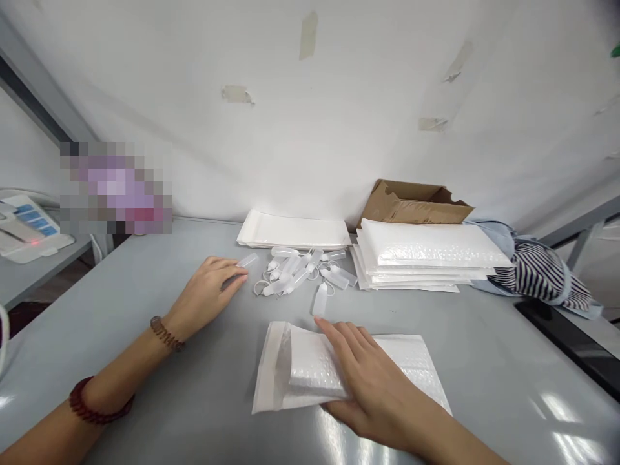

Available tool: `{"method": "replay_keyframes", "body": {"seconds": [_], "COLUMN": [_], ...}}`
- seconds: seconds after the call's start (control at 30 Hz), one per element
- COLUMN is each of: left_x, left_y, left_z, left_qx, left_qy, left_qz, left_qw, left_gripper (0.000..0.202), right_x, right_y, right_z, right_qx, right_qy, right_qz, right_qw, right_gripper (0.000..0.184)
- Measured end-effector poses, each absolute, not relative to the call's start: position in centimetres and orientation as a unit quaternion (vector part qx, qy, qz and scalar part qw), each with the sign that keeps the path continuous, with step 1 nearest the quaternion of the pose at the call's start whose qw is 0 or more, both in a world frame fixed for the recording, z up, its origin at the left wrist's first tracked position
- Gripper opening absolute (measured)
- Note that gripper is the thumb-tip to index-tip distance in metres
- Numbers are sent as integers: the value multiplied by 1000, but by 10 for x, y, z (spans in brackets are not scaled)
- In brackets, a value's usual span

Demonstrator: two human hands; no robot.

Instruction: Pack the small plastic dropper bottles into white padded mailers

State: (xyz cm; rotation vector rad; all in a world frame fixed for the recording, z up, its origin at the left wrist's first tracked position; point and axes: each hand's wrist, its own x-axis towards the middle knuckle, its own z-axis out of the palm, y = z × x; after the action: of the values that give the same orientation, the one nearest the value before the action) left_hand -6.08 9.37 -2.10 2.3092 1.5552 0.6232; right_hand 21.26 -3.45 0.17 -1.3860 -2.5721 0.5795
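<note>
My left hand [209,289] rests on the grey table [126,303], its fingers curled around a small clear plastic bottle [246,261] at the left edge of a pile of several such bottles [300,271]. Two bead bracelets circle that wrist and forearm. My right hand [371,381] lies flat, fingers stretched, pressing on a white bubble mailer [310,371] with its flap open to the left. One loose bottle [320,300] lies just beyond that hand's fingertips.
A stack of flat white envelopes [294,230] lies at the back by the wall. A stack of white bubble mailers [426,255] sits at right, a torn cardboard box [411,201] behind it. Striped cloth [542,271] lies far right. A device [29,226] sits far left.
</note>
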Motion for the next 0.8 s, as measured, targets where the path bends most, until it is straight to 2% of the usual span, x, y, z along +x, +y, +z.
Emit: {"method": "replay_keyframes", "body": {"seconds": [0.1, 0.27, 0.37, 0.5, 0.8], "left_x": [-61, -61, -54, -37, -23], "left_y": [87, 78, 71, 57, 40], "left_z": [-3, 19, 20, 14, 4], "left_qx": [760, 591, 581, 621, 646], "left_qy": [570, 511, 430, 358, 385], "left_qz": [242, 276, 185, 84, 106], "left_qw": [198, 560, 666, 692, 650], "left_gripper": [35, 27, 20, 20, 21], "right_x": [215, 218, 219, 218, 216], "right_y": [-32, -28, -26, -26, -25], "right_z": [1, -1, -2, -4, -6], "right_qx": [-475, -489, -490, -486, -480], "right_qy": [-858, -855, -854, -856, -858], "right_qz": [176, 143, 138, 143, 150], "right_qw": [87, 102, 103, 103, 103], "right_gripper": [86, 83, 83, 82, 83]}}
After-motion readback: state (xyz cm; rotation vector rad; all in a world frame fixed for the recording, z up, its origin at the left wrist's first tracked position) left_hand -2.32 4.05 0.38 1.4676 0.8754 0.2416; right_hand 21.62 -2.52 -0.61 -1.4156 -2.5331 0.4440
